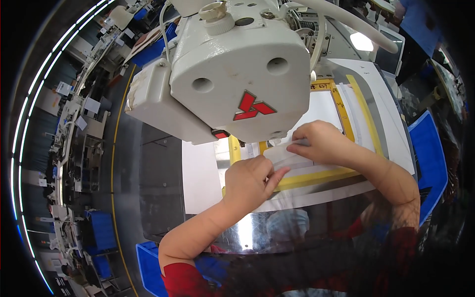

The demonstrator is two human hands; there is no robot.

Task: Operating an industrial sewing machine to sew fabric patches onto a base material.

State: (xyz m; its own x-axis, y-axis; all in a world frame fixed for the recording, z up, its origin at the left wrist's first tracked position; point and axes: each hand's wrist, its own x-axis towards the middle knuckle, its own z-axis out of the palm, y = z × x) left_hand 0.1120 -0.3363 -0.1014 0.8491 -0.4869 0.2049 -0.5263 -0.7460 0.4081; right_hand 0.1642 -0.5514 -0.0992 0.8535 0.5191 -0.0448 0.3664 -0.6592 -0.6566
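Note:
Just below the front of a large white industrial sewing machine head [237,74], both my hands are at a thin white sheet [286,155], which looks like paper or fabric. My right hand [320,142] pinches its right side between thumb and curled fingers. My left hand [250,180] is at the sheet's left end, fingers bent and thumb stretched toward the right; its fingertips are partly hidden, but they seem closed on the sheet. Underneath lies a flat template edged with yellow tape [316,177], with a yellow frame [341,109] on its right part.
White boards [202,173] extend left and right of the template on a dark table [161,188]. Blue bins stand at the right [429,158] and lower left [148,260]. A shiny table edge [247,232] lies nearest me. Across the aisle at left run other workstations [74,133].

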